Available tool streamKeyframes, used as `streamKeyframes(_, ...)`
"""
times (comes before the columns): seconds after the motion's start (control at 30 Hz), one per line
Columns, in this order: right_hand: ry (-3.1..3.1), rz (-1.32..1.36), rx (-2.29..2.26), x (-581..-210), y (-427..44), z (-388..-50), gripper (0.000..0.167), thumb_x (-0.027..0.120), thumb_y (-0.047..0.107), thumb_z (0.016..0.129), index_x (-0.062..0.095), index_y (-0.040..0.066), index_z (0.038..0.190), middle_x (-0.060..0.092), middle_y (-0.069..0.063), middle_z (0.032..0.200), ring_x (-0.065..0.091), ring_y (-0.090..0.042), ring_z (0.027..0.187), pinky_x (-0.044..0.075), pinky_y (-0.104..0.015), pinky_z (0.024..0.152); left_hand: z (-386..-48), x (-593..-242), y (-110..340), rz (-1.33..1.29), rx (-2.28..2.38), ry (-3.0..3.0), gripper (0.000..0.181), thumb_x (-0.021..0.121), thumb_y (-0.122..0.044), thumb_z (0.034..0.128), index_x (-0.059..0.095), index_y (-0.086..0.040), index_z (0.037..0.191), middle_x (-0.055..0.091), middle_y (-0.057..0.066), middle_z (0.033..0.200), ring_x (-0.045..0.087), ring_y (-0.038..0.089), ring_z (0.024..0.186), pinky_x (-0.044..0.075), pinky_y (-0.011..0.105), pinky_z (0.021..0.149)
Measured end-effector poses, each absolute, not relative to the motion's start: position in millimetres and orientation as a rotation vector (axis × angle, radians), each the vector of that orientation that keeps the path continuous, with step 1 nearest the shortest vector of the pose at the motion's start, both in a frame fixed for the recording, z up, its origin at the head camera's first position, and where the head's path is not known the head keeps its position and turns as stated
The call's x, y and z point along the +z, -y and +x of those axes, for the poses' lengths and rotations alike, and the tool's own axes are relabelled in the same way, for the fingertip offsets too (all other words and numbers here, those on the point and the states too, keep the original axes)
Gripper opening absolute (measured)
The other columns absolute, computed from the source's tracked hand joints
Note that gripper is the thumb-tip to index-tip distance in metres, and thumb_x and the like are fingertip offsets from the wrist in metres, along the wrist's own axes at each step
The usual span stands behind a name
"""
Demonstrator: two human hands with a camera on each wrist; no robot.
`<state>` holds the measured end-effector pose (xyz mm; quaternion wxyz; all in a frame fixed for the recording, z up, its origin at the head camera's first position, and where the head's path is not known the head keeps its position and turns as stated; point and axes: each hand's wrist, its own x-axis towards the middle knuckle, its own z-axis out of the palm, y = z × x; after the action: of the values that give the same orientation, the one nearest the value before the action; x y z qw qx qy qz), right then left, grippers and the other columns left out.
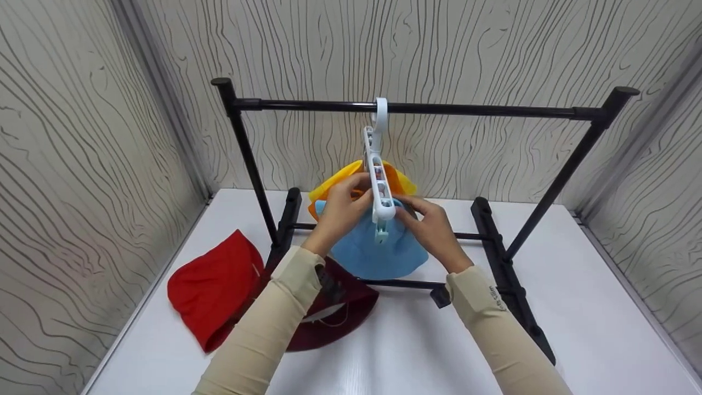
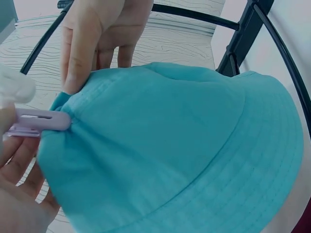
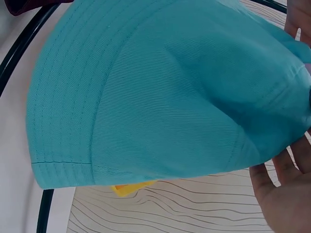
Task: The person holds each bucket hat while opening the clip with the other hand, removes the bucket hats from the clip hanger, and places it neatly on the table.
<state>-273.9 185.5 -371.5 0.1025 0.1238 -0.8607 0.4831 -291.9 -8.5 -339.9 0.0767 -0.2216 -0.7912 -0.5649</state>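
Note:
A light blue bucket hat [image 1: 378, 252] hangs crown up below a white multi-clip hanger [image 1: 379, 181]. In the left wrist view, a pale purple clip [image 2: 43, 120] bites the gathered crown of the hat [image 2: 160, 141]. My left hand [image 1: 343, 211] is at the hanger's left side, its thumb on the clip's end and its fingers behind. My right hand [image 1: 433, 227] pinches the crown's edge from the right, thumb in front. Another pale clip [image 1: 381, 233] hangs at the hanger's near end. A yellow and orange hat [image 1: 337, 184] hangs behind, partly hidden.
The hanger hooks over the crossbar [image 1: 466, 109] of a black rack. A red hat [image 1: 214, 285] and a maroon hat [image 1: 351, 318] lie on the white table [image 1: 417, 351] at left. Patterned panels [image 1: 466, 49] enclose the table's back and sides.

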Motion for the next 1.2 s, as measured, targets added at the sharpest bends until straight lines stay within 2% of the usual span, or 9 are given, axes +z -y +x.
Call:
streamKeyframes(0.23, 2.494, 0.34, 1.42, -373.9, -179.9, -274.8, 0.036, 0.062, 0.028, 0.094, 0.065, 0.008, 0.123, 0.066, -0.011, 0.122, 0.061, -0.027, 0.115, 0.047, -0.044, 0.101, -292.1, -345.2, 4.9, -0.642, -1.679, 2.361, 0.031, 0.058, -0.018, 0.0965, 0.058, -0.011, 0.127, 0.063, 0.005, 0.116, 0.056, 0.017, 0.102, 0.049, 0.03, 0.098)
streamKeyframes(0.5, 2.428, 0.325, 1.427, -379.7, -175.4, -277.8, 0.031, 0.063, 0.023, 0.093, 0.068, 0.005, 0.118, 0.071, -0.012, 0.11, 0.067, -0.024, 0.1, 0.053, -0.039, 0.092, -299.0, -348.9, -0.7, -0.605, -1.633, 2.353, 0.03, 0.057, -0.012, 0.0965, 0.06, -0.007, 0.126, 0.064, 0.007, 0.111, 0.057, 0.019, 0.098, 0.05, 0.029, 0.095)
streamKeyframes(0.87, 2.46, 0.212, 1.454, -384.3, -171.3, -283.5, 0.03, 0.063, 0.025, 0.093, 0.069, 0.008, 0.117, 0.071, -0.01, 0.104, 0.064, -0.021, 0.09, 0.053, -0.039, 0.092, -308.7, -350.6, -1.7, -0.538, -1.608, 2.454, 0.031, 0.056, -0.014, 0.0973, 0.059, -0.008, 0.127, 0.065, 0.008, 0.114, 0.058, 0.02, 0.103, 0.048, 0.032, 0.098)
streamKeyframes(1.2, 2.46, 0.182, 1.481, -383.8, -169.7, -284.6, 0.03, 0.062, 0.025, 0.094, 0.069, 0.008, 0.118, 0.071, -0.009, 0.104, 0.061, -0.02, 0.088, 0.053, -0.038, 0.091, -311.2, -349.0, -0.6, -0.534, -1.617, 2.453, 0.03, 0.056, -0.015, 0.0973, 0.061, -0.008, 0.126, 0.067, 0.007, 0.112, 0.059, 0.019, 0.099, 0.05, 0.032, 0.096)
